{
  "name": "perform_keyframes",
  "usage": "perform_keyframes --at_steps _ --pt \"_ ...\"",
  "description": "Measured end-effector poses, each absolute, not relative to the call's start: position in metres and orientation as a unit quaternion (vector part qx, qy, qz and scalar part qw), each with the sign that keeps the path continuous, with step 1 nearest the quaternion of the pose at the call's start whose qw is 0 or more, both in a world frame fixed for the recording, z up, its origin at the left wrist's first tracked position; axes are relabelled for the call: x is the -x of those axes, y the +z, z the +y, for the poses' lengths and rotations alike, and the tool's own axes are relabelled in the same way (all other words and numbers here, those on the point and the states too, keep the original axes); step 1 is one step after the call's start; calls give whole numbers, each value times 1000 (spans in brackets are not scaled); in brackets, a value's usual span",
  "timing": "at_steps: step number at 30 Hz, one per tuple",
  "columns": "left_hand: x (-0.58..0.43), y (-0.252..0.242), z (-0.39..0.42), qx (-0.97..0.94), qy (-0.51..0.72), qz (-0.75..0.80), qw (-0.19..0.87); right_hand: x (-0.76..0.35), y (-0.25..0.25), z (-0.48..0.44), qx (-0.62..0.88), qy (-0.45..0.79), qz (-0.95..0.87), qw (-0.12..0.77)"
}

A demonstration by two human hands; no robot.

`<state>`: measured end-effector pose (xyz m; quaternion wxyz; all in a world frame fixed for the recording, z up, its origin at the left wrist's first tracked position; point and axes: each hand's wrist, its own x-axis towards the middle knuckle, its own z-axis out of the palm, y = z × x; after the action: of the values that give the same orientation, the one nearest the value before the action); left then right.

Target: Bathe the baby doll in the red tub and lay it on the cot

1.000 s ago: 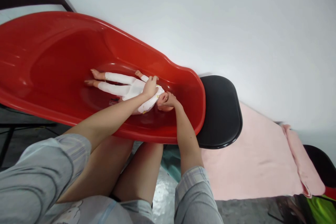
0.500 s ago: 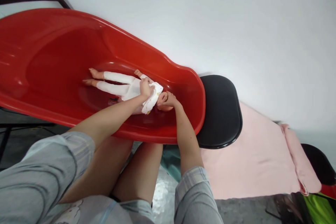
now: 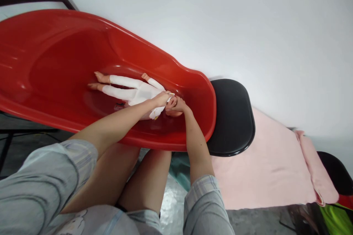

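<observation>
Baby doll (image 3: pixel 142 93), one, dressed in white with bare feet, lying on its back in the shallow floor of a red plastic baby bathtub (image 3: pixel 60 62), feet toward the tub's wider end, head toward the narrow end. Right hand (image 3: pixel 180 105): fingers curved round the doll's head, gripping it, presumably to keep the head steady. Left hand (image 3: pixel 163 98): at the doll's neck and chin, over a white printed cloth (image 3: pixel 157 113) with yellow marks; fingertips partly hidden, so whether they pinch the cloth or only press cannot be told. Black padded seat (image 3: pixel 231 117), set against the tub's narrow end, perhaps for convenience within reach. Pink sheet (image 3: pixel 261 169), spread beyond the seat, a pink roll (image 3: pixel 320 169) lying at its far end, possibly as a bolster. Markings: no brand or lettering legible on tub, doll or seat; shirt front (image 3: pixel 78 226) bears a pale cartoon figure, partly visible; small reddish item (image 3: pixel 119 107) near the doll's hip, too small to identify, any label unreadable
</observation>
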<state>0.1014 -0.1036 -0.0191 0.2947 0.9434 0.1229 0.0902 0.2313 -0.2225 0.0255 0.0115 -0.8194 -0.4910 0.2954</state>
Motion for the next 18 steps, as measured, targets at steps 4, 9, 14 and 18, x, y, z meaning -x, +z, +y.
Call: perform_keyframes --at_steps 4,9,14,18 --pt "-99 -6 -108 -947 53 162 272 -235 21 -222 819 298 -491 8" --pt "-88 20 -106 -937 0 212 279 -240 13 -221 809 300 -505 0" --pt "-82 38 -102 -945 -43 183 269 -238 15 -220 807 302 -507 -6" --pt "-78 43 -100 -950 -62 165 259 -234 22 -220 806 308 -505 -16"
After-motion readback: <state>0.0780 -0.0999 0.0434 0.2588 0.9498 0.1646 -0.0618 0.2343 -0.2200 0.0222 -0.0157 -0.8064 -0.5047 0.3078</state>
